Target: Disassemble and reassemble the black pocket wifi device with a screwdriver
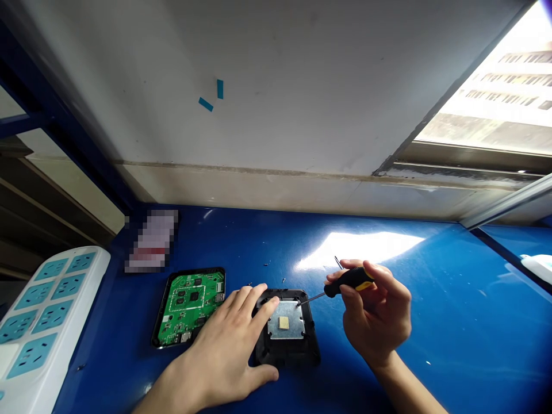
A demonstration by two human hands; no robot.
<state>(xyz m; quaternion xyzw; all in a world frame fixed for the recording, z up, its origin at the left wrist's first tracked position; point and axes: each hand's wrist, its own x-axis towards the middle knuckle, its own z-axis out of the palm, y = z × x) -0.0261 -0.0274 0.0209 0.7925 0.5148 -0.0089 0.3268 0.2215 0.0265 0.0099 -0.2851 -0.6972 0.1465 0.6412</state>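
Observation:
A black plastic cover lies on the blue table with a metal plate in it. A small pale square pad sits on the plate. My left hand lies over the cover's left side, fingers stretched and spread, index fingertip at the plate, thumb by the near edge. My right hand is closed around a black and yellow screwdriver. The tip meets the plate's upper right corner; whether it sits in a screw is too small to tell. A thin dark rod pokes out beyond those fingers.
Left of the cover lies a green circuit board in a black shell. A white power strip runs along the left edge, near a pixelated flat object. Small screws lie behind the cover. A wall bounds the table's back.

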